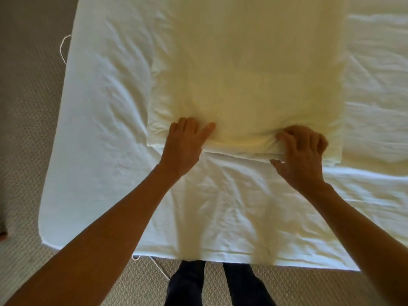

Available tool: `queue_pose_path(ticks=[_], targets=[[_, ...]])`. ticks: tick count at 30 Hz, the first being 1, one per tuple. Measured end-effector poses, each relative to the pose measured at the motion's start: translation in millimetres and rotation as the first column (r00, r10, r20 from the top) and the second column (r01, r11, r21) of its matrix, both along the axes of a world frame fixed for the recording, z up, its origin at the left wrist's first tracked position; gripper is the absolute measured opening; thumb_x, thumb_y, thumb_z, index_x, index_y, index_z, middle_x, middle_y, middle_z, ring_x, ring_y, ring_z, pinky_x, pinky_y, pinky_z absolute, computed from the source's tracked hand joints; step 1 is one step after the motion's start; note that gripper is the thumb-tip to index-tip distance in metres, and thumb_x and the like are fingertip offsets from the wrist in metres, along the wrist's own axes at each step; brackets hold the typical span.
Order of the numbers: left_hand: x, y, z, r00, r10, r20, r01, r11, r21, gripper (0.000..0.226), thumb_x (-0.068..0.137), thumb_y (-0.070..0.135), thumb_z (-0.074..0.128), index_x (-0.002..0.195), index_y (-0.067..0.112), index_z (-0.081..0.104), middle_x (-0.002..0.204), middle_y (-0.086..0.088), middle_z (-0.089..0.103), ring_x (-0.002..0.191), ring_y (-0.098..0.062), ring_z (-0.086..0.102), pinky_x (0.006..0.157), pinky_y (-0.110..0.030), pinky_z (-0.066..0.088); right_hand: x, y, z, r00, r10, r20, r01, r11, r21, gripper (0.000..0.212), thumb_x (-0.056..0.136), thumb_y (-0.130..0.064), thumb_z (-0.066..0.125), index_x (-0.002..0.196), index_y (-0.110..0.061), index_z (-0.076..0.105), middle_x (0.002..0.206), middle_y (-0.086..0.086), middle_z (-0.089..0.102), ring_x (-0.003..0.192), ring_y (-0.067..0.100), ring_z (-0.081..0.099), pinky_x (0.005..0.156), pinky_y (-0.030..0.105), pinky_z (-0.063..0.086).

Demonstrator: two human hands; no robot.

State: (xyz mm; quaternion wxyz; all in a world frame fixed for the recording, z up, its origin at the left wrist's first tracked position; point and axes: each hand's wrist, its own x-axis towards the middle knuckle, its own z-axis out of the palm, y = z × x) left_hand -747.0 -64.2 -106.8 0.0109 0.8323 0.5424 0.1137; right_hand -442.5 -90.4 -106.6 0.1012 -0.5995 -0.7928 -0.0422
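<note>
As left hand [187,138] presses flat at 7 o'clock, right hand [302,151] pinches folded sheet [254,74] at 5; keep edges aligned.

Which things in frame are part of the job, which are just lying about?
In the job:
folded pale-yellow cloth
left-hand grip, pressing flat on it
right-hand grip, pinching its near edge

Lying about:
wrinkled white bed sheet underneath
thin white cord on floor
beige textured carpet
</note>
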Motion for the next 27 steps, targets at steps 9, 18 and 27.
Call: queue_pose_path(ticks=[9, 18, 27], targets=[[0.4, 3.4, -19.6, 0.991, 0.078, 0.106, -0.067, 0.993, -0.101, 0.034, 0.063, -0.010, 0.059, 0.090, 0.008, 0.049, 0.068, -0.012, 0.057, 0.049, -0.034, 0.056, 0.041, -0.035, 0.046, 73.5, 9.6, -24.7, 0.977, -0.153, -0.151, 0.158, 0.987, 0.017, 0.036, 0.063, 0.002, 0.064, 0.088, -0.012, 0.043, 0.103, 0.024, 0.052, 0.098, 0.042, 0.049, 0.077, 0.048, 0.045], [35.9, -21.5, -9.0, 0.990, 0.052, -0.127, -0.057, 0.998, -0.036, 0.059, 0.065, 0.038, 0.080, 0.102, 0.010, 0.045, 0.089, -0.016, 0.056, 0.076, -0.033, 0.055, 0.064, -0.041, 0.044, 57.4, -29.2, -32.2, 0.987, -0.064, -0.149, 0.068, 0.997, 0.026, 0.062, 0.076, -0.045, 0.071, 0.113, -0.006, 0.040, 0.124, 0.027, 0.043, 0.117, 0.041, 0.043, 0.098, 0.054, 0.037], [84.8, 34.2, -0.4, 0.990, -0.133, -0.053, 0.139, 0.984, 0.115, 0.035, 0.046, -0.002, 0.070, 0.077, 0.012, 0.062, 0.059, -0.005, 0.055, 0.049, -0.025, 0.053, 0.048, -0.024, 0.035, 37.5, 31.4, -18.8, 0.987, 0.069, -0.147, -0.041, 0.983, 0.180, 0.028, 0.062, -0.002, 0.059, 0.077, -0.017, 0.041, 0.058, 0.005, 0.051, 0.050, 0.029, 0.048, 0.056, 0.032, 0.033]])
